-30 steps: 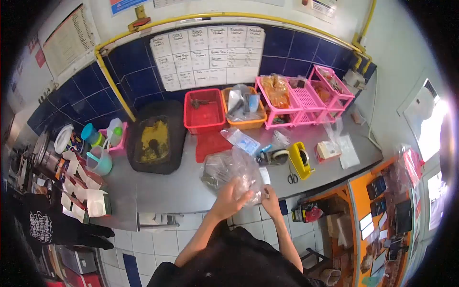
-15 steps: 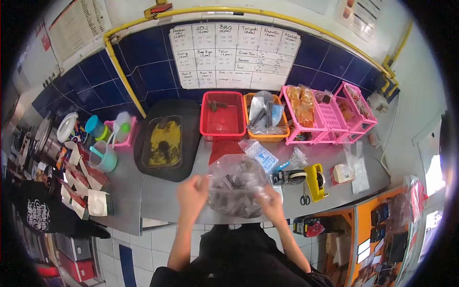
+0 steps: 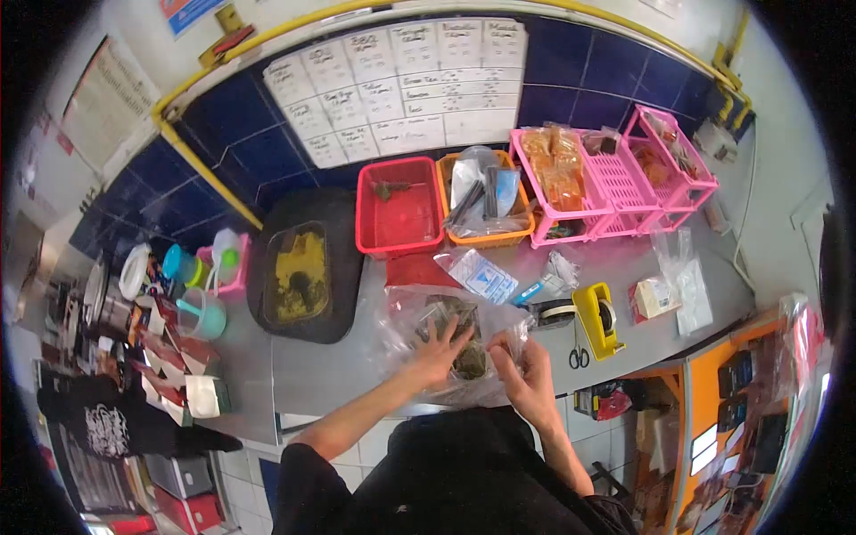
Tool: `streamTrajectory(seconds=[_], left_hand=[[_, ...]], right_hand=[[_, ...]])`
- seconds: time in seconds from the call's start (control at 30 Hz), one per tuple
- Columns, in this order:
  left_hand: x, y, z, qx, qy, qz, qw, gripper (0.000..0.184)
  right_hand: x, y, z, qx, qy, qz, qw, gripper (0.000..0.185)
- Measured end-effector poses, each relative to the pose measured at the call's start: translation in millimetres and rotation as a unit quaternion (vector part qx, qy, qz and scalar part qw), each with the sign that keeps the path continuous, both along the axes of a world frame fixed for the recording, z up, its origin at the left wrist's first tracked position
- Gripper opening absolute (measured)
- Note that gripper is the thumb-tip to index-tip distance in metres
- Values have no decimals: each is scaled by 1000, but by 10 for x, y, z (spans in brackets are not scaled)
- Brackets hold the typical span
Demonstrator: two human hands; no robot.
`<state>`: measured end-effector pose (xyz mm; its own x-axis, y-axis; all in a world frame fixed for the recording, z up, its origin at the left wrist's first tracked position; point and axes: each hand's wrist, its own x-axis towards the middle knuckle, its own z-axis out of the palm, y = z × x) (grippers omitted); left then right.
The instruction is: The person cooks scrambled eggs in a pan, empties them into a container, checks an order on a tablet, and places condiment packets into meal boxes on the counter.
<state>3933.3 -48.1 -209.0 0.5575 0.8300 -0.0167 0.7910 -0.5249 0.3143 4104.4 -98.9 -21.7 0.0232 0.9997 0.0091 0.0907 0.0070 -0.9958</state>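
Observation:
A clear plastic bag [image 3: 496, 323] lies on the metal counter in front of me, with dark greenish-brown contents [image 3: 470, 361] inside that I cannot identify. My left hand [image 3: 437, 353] rests on the bag with fingers spread, over the contents. My right hand [image 3: 528, 373] has its fingers closed on the right edge of the bag. Just beyond the bag sit a white-and-blue printed packet [image 3: 481, 275] and a red tray [image 3: 399, 223] with a small dark piece inside. To the right of the bag is a black tape dispenser [image 3: 553, 312].
Around the counter are a yellow tape dispenser [image 3: 593, 325], scissors [image 3: 580, 358], a blue marker [image 3: 529, 292], an orange basket [image 3: 490, 239] and pink racks [image 3: 615, 192] with packets. A plastic tub of yellow-green powder [image 3: 299, 278] stands left. Folded boxes [image 3: 203, 397] sit further left.
The bag, held up between both hands before, is now lower, on the counter. My left hand has moved right and spread over it; my right hand keeps hold of its edge. The view has tilted.

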Motion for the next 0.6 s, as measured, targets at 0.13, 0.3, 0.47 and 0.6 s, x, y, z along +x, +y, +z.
streamTrajectory(seconds=[0.13,0.3,0.47,0.6], left_hand=[[60,273,-445,103,148,-74,981,104],[55,823,-231,-43,107,-66,991,86],[-247,941,-102,-67,-142,-100,982,72],[-566,645,985,-154,-180,-83,968,70]], right_hand=[[-43,79,-176,5,18,-26,999,14],[-80,88,-159,-24,130,-88,987,15],[135,58,-204,-20,208,-144,967,11],[148,17,-200,-41,244,-158,956,14]])
